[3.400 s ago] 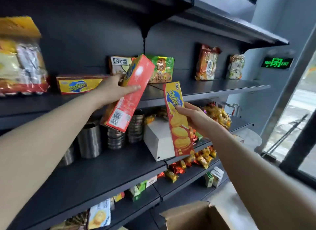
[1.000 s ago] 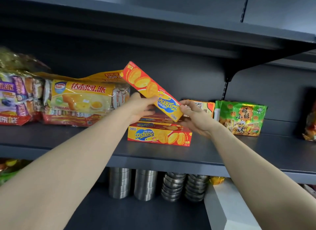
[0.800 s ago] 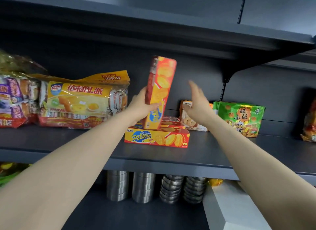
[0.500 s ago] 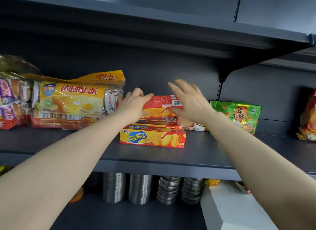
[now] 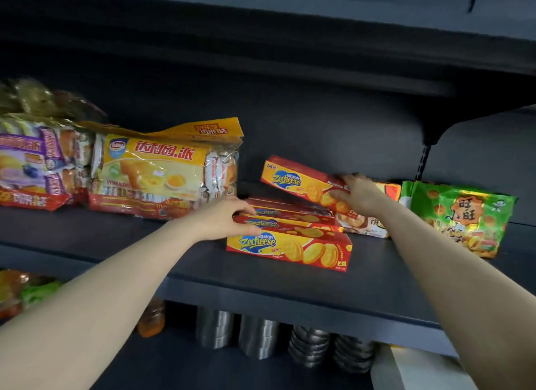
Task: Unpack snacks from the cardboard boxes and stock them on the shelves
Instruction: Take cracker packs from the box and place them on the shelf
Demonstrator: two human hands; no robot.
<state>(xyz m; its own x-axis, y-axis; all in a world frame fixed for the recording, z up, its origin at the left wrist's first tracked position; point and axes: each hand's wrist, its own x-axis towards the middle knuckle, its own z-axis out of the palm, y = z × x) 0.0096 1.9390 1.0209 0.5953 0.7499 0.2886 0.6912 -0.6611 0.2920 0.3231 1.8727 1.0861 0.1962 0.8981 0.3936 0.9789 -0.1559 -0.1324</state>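
Observation:
Three red and yellow Zecheese biscuit boxes [image 5: 290, 249] lie side by side on the dark shelf [image 5: 290, 285], the front one facing me. My left hand [image 5: 223, 220] holds the left end of the middle lying box, fingers on top and thumb in front. Above and behind them, my right hand [image 5: 361, 195] grips the right end of another Zecheese box [image 5: 293, 179]. That box is tilted, its left end raised near the back panel.
A yellow cake bag [image 5: 162, 172] and a purple one [image 5: 34, 163] lie to the left. A green snack bag [image 5: 461, 215] and a small packet [image 5: 365, 224] sit to the right. Steel cups [image 5: 261, 343] and a white box [image 5: 417, 372] are on the shelf below.
Both hands were on one box atop the lying ones. The right hand now holds it lifted and tilted, face toward me, while the left hand has dropped to the lying boxes' left end.

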